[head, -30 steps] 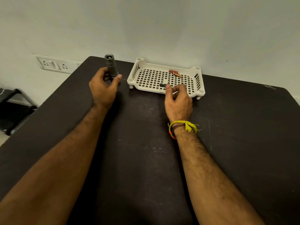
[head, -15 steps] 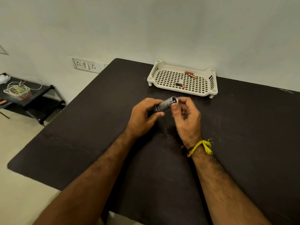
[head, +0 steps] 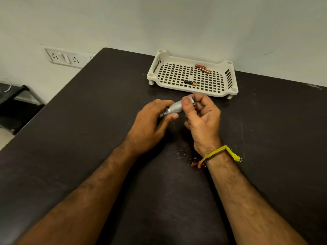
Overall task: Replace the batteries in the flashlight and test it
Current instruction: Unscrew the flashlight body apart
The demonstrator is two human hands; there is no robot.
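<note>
A small silver flashlight (head: 174, 109) is held tilted above the black table (head: 88, 121), between both hands. My left hand (head: 150, 126) grips its lower body. My right hand (head: 201, 117) pinches the upper end with thumb and fingers, hiding the tip. Behind them stands a white perforated tray (head: 177, 75). In it lie a black and copper battery (head: 190, 83) near the front and two reddish-gold batteries (head: 202, 68) at the back.
A wall runs close behind the tray. A socket panel (head: 62, 57) is on the wall at left. A low dark stand (head: 16, 103) sits on the floor past the table's left edge. A yellow thread band circles my right wrist.
A second ago my left hand held the flashlight upright at the back left and my right hand was at the tray. Both hands have since come together at the table's middle, the right closing over the flashlight's end.
</note>
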